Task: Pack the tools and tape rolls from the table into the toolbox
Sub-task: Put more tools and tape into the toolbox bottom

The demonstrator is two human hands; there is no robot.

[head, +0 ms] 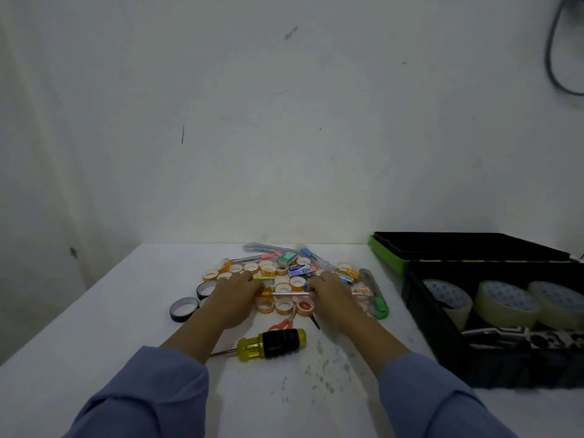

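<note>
White wall (284, 121) behind, scuffed in spots, with a dark cable (551, 58) looping down at the upper right. Below it, a white table (126, 327), speckled with grey stains toward the near edge.

Both arms in blue sleeves (151, 390) stretched forward, hands apart yet joined by one tool. Grips the amber handle end of a slim screwdriver (290, 293) with the left hand (235, 298), palm down, fingers curled over it. Pinches the bare metal shaft of the same tool with the right hand (335, 300), also palm down. Holds it level and crosswise over a heap of small orange tape rolls (282, 306); cannot tell whether lifted or resting on them.

Around the heap:
- two black tape rolls (183, 308) lying flat to the left
- red-handled scissors (284, 324) between the wrists
- a big screwdriver (271, 343) with a yellow-and-black handle nearest the body, shaft pointing left
- a grey-and-green utility knife (376, 295) just right of the right hand
- a blue-and-white box (298, 270) and a green box (287, 258) at the far side, among pens and blades too blurred to name

At the right of the table, an open black toolbox (442, 343), its green-edged lid (384, 254) laid back toward the wall. Inside, three large pale tape rolls (505, 300) side by side, and a black-and-white tool (537, 338) lying in front of them.
</note>
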